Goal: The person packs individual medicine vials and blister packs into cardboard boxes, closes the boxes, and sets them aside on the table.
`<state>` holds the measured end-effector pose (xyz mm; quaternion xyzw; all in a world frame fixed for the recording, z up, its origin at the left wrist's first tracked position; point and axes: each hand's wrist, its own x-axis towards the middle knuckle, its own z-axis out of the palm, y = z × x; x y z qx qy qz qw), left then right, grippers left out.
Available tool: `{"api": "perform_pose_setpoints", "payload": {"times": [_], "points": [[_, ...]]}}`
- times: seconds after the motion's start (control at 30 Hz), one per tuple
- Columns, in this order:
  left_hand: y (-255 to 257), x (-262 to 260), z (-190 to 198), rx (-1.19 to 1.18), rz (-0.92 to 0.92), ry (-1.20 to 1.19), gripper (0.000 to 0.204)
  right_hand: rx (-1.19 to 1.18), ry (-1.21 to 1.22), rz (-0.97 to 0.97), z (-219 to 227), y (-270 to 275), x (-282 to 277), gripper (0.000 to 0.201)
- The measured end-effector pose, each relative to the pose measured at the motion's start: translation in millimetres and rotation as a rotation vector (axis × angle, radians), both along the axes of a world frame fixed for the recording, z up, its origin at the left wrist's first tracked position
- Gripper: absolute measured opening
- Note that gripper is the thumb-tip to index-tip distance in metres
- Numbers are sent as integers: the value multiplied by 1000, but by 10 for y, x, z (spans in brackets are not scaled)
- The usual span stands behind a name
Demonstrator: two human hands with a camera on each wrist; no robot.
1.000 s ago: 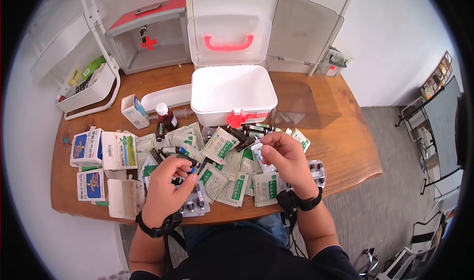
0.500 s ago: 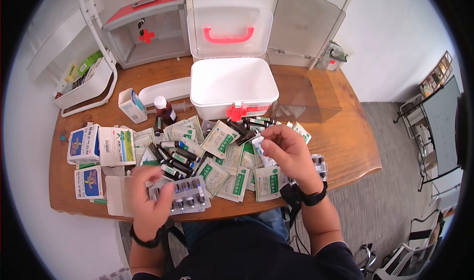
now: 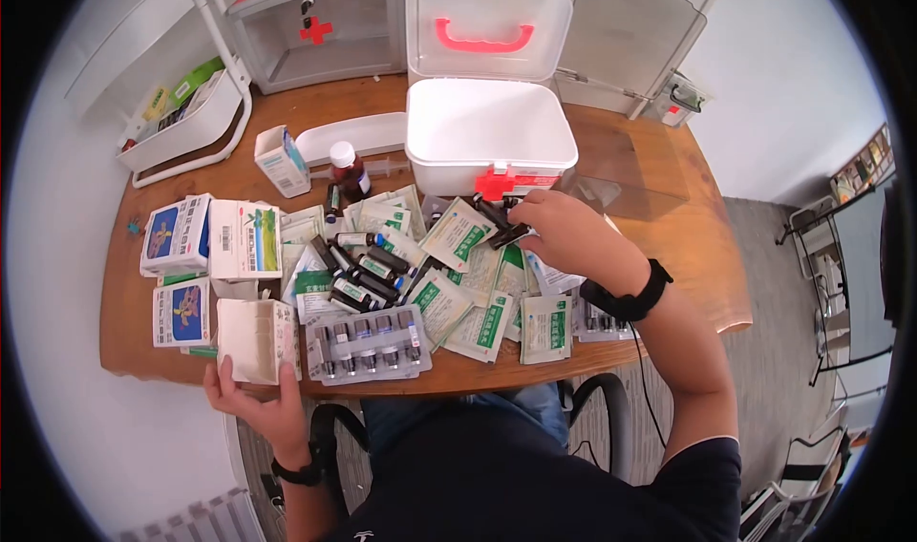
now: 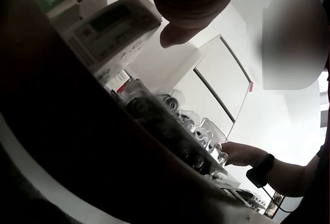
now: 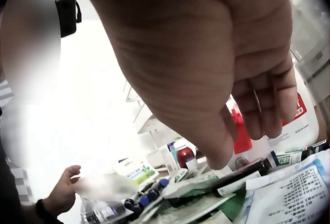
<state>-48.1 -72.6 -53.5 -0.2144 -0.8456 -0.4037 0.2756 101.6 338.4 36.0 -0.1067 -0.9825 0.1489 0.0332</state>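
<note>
In the head view my left hand (image 3: 263, 413) is at the near edge of an open, empty white carton (image 3: 246, 337), fingers spread; whether they grip it cannot be told. Beside it lies a clear tray of vials (image 3: 371, 344). My right hand (image 3: 583, 241) reaches over dark vials (image 3: 509, 235) in front of the white first-aid box (image 3: 492, 168), whose lid stands up. The right wrist view shows the right hand's (image 5: 206, 54) fingers and thumb apart above a dark vial (image 5: 242, 175). Green-and-white sachets (image 3: 458, 236) and more dark vials (image 3: 368, 273) lie between the hands.
Medicine cartons (image 3: 245, 241) stand at the left. Behind them are a blue-white box (image 3: 282, 163), a brown bottle (image 3: 350, 174) and a white shelf rack (image 3: 181, 131). A red-topped cabinet (image 3: 325, 41) stands at the back, a transparent panel (image 3: 630, 36) to its right.
The left hand has moved from the vials and tray to the open carton at the left. My right hand has shifted toward the first-aid box and vials. The head view has shifted too.
</note>
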Motion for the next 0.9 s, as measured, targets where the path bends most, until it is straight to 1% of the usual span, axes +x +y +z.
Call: {"api": "perform_pose_setpoints", "payload": {"times": [0.03,0.07,0.13,0.17,0.23,0.27,0.33,0.37,0.4,0.47,0.5,0.53,0.57,0.6,0.63,0.67,0.7,0.73,0.77,0.8,0.83,0.87,0.9], "points": [[-5,6,6,-50,-5,-15,79,16,-25,14,-36,22,-33,29],[2,9,-17,-53,2,-17,79,14,-27,21,-40,20,-59,29],[26,4,-97,160,-80,-145,71,38,-47,28,-53,23,-90,24],[-5,11,-112,155,-80,-151,71,33,-52,28,-73,29,-97,24],[-60,15,-148,389,-197,-343,64,69,-10,67,-116,58,-112,22],[-71,29,-141,385,-198,-350,64,64,-15,64,-121,68,-115,22],[-106,67,-47,460,-98,-149,63,78,4,107,-123,80,-110,22],[-124,111,63,492,-66,-105,69,72,-3,102,-120,101,-109,22],[-140,166,133,487,-67,-115,69,57,22,108,-113,123,-106,21],[-155,306,245,510,-272,82,70,39,40,116,-24,77,-72,21],[-48,474,319,497,-361,15,74,-20,67,37,139,16,-61,20],[137,599,433,404,-581,-49,72,-77,95,-42,312,-38,-47,20],[339,678,472,451,-853,-172,71,-144,117,-48,474,-78,-8,26],[468,738,543,200,-938,-209,79,-145,112,-44,606,-127,60,26],[585,751,588,38,-973,-180,74,-214,231,-55,712,-192,164,27],[732,776,438,127,-1076,-236,63,-281,348,-66,797,-244,273,28],[872,768,517,18,-1137,-196,58,-341,435,-22,846,-283,391,28],[918,751,495,22,-1141,-208,58,-402,521,18,891,-323,517,27],[953,738,442,-33,-1197,-275,58,-404,512,14,1001,-356,623,27],[993,718,377,-91,-1252,-340,59,-315,492,227,1131,-388,713,26],[1065,691,313,5,-1255,-283,50,-226,471,438,1180,-437,789,26],[1068,673,334,3,-1255,-285,50,-229,471,437,1141,-571,852,26],[1072,655,432,-179,-1215,-228,50,-344,403,354,1082,-774,892,26]]}}
